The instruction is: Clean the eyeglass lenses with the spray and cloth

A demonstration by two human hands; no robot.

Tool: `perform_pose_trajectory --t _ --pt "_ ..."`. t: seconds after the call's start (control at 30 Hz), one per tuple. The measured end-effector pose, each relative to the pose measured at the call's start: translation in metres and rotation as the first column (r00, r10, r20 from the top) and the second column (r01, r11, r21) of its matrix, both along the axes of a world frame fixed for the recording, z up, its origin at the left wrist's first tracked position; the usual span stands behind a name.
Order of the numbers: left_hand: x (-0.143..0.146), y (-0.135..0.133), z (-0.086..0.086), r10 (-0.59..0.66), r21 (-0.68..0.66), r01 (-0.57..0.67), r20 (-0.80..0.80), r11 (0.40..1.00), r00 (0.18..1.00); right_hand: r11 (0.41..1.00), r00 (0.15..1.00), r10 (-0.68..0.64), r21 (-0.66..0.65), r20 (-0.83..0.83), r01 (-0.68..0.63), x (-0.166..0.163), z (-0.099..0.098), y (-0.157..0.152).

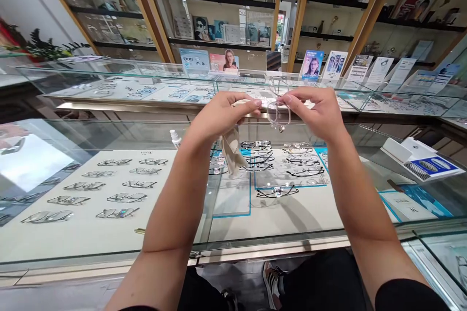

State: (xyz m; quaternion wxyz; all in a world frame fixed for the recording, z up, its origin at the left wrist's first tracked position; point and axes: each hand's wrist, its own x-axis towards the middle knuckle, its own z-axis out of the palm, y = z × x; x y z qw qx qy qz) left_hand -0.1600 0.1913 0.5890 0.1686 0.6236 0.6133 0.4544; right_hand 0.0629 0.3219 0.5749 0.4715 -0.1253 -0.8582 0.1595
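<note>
Over the glass counter, my right hand (318, 108) pinches a pair of eyeglasses (273, 114) with clear, pale frames, turned on end so one lens hangs below the fingers. My left hand (226, 111) is closed on a beige cleaning cloth (232, 151), which dangles beneath the palm. Its thumb and fingertips are close to the left side of the eyeglasses; whether they touch is not clear. Under both hands, rows of dark-rimmed glasses (277, 191) rest inside the glass display case (233, 233).
A white spray bottle (175, 139) stands left of my left forearm. On the right lie an open white box (423, 158) and a blue-and-white booklet (416, 204). Beyond, another glass case (146, 99) carries upright advert cards (313, 64). Wooden shelves (219, 2) line the wall.
</note>
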Motion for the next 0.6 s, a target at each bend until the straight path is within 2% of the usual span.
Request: perform_pose_trajectory --t 0.1,0.2,0.43,0.6 --pt "-0.004 -0.002 0.002 -0.115 0.008 0.116 0.197 0.993 0.974 0.996 0.992 0.073 0.051 -0.106 -0.068 -0.014 0.004 -0.03" --pt "-0.003 -0.009 0.005 -0.191 -0.002 0.2 0.291 0.98 0.938 0.993 0.982 0.106 0.062 -0.159 -0.097 -0.018 0.001 -0.042" --pt "0.0 -0.008 0.001 -0.153 0.001 0.163 0.359 0.987 0.921 0.974 0.956 0.218 0.11 -0.196 -0.2 -0.015 -0.007 -0.046" --pt "0.003 -0.005 -0.004 -0.158 0.139 0.113 0.373 0.984 0.914 0.972 0.945 0.233 0.018 -0.228 -0.235 -0.019 -0.008 -0.044"
